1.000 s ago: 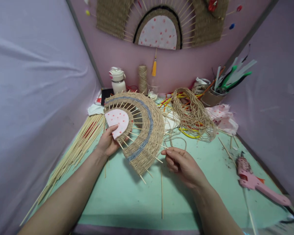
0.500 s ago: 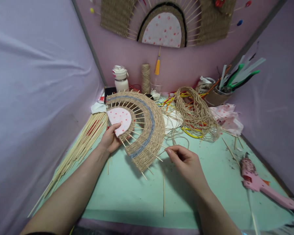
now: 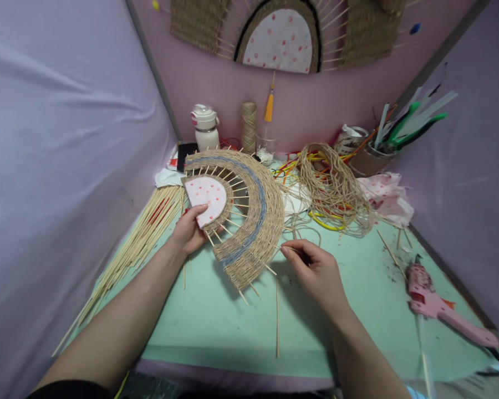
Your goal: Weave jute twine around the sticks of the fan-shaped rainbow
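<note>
A half-round fan woven from twine over thin wooden sticks (image 3: 270, 208) is tilted above the table, with a blue band through its weave and a dotted white half-disc (image 3: 210, 197) at its centre. My left hand (image 3: 190, 231) grips it by the half-disc, thumb on the front and fingers behind. At the lower right of the fan's outer edge, my right hand (image 3: 310, 266) pinches a strand of twine between thumb and fingertips, close to the protruding stick ends. Loose twine trails from that side toward a looped twine bundle (image 3: 330, 185); part of its path is hidden.
Many thin sticks (image 3: 137, 238) lie at the left. A pink glue gun (image 3: 436, 307) rests at the right. Along the back stand a white bottle (image 3: 207, 130), a twine spool (image 3: 248, 127) and a can of tools (image 3: 372, 160). A larger fan (image 3: 280, 44) hangs on the wall.
My right hand has turned and shifted slightly at the fan's edge, its fingertips now closer to the weave with the twine. My left hand keeps its hold. The view has shifted a little.
</note>
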Motion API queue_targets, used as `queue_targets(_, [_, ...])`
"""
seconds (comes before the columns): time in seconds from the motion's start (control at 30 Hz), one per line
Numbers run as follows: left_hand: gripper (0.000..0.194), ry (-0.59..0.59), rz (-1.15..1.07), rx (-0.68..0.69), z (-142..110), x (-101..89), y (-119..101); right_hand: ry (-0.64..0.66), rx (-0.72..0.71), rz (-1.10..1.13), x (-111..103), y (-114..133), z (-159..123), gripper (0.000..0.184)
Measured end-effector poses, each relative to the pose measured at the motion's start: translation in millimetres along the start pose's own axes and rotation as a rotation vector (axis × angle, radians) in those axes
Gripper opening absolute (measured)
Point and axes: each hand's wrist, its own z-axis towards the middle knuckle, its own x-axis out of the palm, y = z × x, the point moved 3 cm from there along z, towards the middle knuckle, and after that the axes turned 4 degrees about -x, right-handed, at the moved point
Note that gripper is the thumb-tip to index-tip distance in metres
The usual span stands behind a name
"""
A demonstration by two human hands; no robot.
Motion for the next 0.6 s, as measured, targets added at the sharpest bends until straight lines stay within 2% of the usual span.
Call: queue_targets(0.6, [0.052, 0.028, -0.007, -0.038, -3.7, 0.4, -4.5, 0.054, 0.083, 0.117, -3.0, -1.7, 4.6, 0.021])
